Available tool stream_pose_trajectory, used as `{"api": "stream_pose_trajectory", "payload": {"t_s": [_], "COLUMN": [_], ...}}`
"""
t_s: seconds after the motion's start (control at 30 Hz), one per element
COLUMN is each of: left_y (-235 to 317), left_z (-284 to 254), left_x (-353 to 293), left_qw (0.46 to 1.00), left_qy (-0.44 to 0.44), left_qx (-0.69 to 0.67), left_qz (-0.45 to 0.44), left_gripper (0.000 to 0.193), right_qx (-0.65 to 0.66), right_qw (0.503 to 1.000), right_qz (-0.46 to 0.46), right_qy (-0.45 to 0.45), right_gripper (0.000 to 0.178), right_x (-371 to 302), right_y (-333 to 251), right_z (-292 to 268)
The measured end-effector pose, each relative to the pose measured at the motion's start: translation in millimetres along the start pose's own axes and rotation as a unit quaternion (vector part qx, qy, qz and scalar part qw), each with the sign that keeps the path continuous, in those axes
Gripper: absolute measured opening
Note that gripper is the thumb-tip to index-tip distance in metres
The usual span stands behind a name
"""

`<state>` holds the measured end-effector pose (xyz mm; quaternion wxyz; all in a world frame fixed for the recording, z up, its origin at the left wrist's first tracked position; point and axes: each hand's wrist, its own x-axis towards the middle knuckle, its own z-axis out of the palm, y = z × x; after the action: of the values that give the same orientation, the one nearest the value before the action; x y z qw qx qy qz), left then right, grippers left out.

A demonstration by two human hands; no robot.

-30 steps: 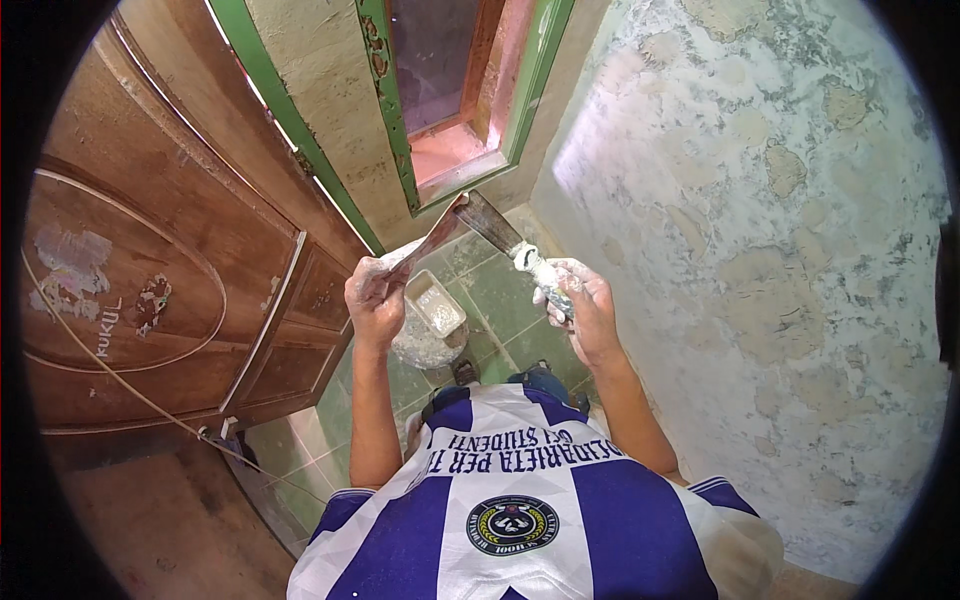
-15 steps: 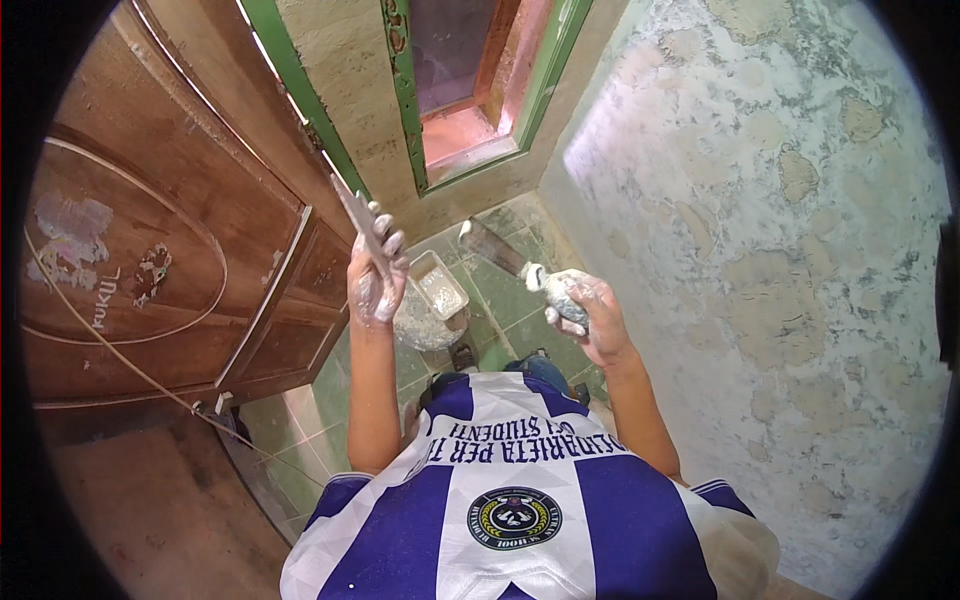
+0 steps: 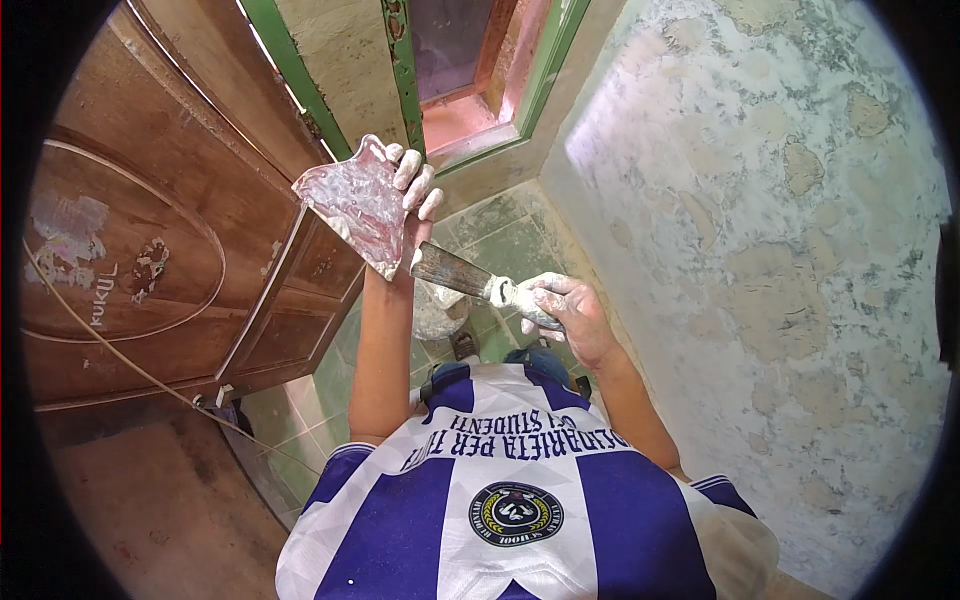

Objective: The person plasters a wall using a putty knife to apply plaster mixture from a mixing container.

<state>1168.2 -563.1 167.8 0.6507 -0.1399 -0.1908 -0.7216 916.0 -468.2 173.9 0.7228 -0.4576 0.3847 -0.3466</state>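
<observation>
over green tiles [image 3: 490, 220], hands [image 3: 420, 187] [image 3: 577, 314] grip plate [image 3: 355, 198] (left, apparently half-curled) and scraper [image 3: 468, 278] (right, clenched).

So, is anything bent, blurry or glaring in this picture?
In the head view, a black rim surrounds the fisheye picture and straight edges bend toward it; in the head view, a whitish glow brightens part of the mottled wall; also in the head view, the right hand and its scraper look fairly sharp.
</observation>
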Motion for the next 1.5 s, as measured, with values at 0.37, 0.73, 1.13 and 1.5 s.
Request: {"api": "stream_pose_trajectory", "payload": {"t_s": [0.37, 0.73, 1.13, 1.5], "left_y": [-11, -13, -20, -25], "left_z": [-11, -7, -12, -23], "left_x": [6, 5, -1, -5], "left_qw": [0.998, 0.999, 1.0, 0.999], "left_qy": [0.023, 0.041, 0.021, 0.006], "left_qx": [0.053, 0.028, 0.022, 0.042], "left_qz": [0.035, 0.014, 0.007, 0.023], "left_gripper": [0.017, 0.02, 0.016, 0.017], "right_qx": [0.004, 0.007, -0.007, 0.027], "right_qw": [1.0, 0.999, 1.0, 0.999], "right_qz": [-0.011, -0.022, 0.004, 0.017], "right_qy": [0.012, 0.027, 0.023, 0.016], "right_gripper": [0.022, 0.02, 0.023, 0.023], "right_x": [-1, -3, -2, -10], "right_y": [-5, -4, 4, 6], "right_z": [12, 7, 4, 10]}}
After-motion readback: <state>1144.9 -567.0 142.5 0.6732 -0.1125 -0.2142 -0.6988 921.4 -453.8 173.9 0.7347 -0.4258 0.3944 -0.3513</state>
